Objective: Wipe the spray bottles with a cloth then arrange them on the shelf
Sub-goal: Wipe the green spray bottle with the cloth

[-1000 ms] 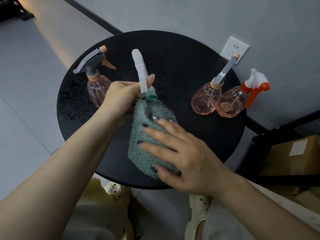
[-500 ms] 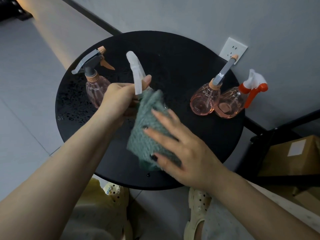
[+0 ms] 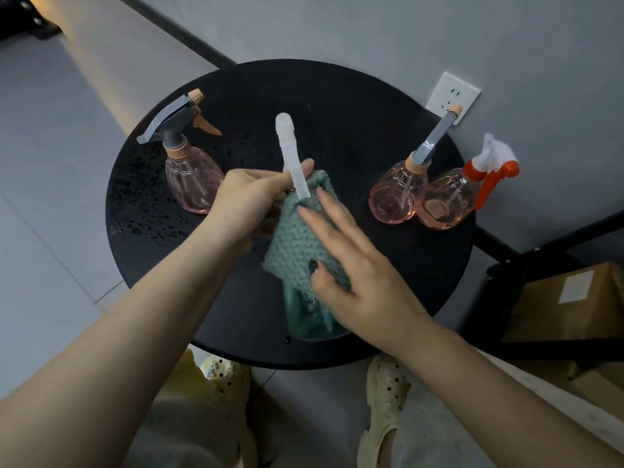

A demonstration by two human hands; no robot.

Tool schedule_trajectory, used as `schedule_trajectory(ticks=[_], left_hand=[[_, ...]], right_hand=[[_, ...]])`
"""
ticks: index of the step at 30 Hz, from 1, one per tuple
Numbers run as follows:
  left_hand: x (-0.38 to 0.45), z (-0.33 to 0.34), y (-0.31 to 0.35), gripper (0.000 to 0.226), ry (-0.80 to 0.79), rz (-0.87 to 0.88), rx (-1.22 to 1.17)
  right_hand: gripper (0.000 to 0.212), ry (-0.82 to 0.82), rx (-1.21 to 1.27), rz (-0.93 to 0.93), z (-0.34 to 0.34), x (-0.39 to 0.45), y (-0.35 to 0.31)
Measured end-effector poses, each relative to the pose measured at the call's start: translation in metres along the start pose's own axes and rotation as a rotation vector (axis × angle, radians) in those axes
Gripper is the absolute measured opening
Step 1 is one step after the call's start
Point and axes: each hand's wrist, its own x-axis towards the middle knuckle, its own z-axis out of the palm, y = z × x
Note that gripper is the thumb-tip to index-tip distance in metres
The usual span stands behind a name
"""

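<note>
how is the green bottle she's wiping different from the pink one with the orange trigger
The green bottle is teal-tinted with a white sprayer; the pink bottle is rose-tinted with a white and orange one. The green bottle is gripped by the left hand while the right hand presses a cloth on it; the pink bottle stands untouched on the table, against another bottle. Both are see-through trigger sprayers.

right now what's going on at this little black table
A person is wiping a green spray bottle with a knitted green cloth. The left hand grips the bottle near its neck, just below the white trigger head, while the right hand presses the cloth flat against the bottle's side. Three pink bottles stand on the round table: one at the left, two touching at the right. None is on the shelf yet.
</note>
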Motion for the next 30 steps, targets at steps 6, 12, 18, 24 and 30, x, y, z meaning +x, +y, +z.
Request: schedule_trajectory(ticks=[6,12,18,24,30], left_hand=[[0.002,-0.005,0.005,0.036,0.030,-0.003,-0.033],[0.007,-0.015,0.005,0.041,0.100,0.019,-0.039],[0.005,-0.010,0.000,0.038,0.031,0.036,-0.005],[0.004,-0.005,0.001,0.036,0.035,0.052,0.018],[0.000,-0.002,0.001,0.033,0.008,0.005,-0.042]], right_hand=[[0.057,0.030,0.239,0.123,0.000,0.000,0.005],[0.044,-0.051,-0.350,-0.314,0.006,-0.012,-0.002],[0.028,-0.177,-0.605,-0.555,0.012,-0.015,0.001],[0.047,-0.006,-0.287,-0.181,0.001,-0.004,0.004],[0.051,0.040,0.245,0.173,-0.003,0.003,0.008]])
